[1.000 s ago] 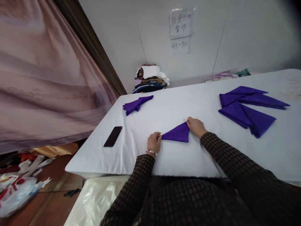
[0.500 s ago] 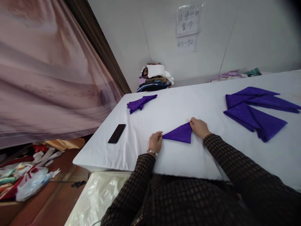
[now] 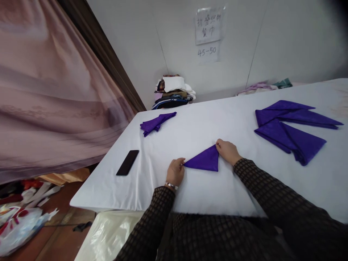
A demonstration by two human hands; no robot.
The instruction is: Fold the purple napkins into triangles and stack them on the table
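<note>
A purple napkin (image 3: pixel 205 161) folded into a small triangle lies flat on the white table (image 3: pixel 212 188) in front of me. My left hand (image 3: pixel 175 172) pinches its left tip, fingers closed, a bracelet on the wrist. At the triangle's top right corner my right hand (image 3: pixel 227 151) pinches the cloth, fingers curled.
A black phone (image 3: pixel 127 162) lies near the table's left edge. A folded purple napkin (image 3: pixel 157 122) sits at the far left; several larger purple napkins (image 3: pixel 292 125) are spread at the right. A stack of cloths (image 3: pixel 174 90) stands by the wall. A pink curtain (image 3: pixel 51 90) hangs at left.
Both hands keep their pinch on the triangle's corners; it has barely shifted. Only the head camera has swung slightly.
</note>
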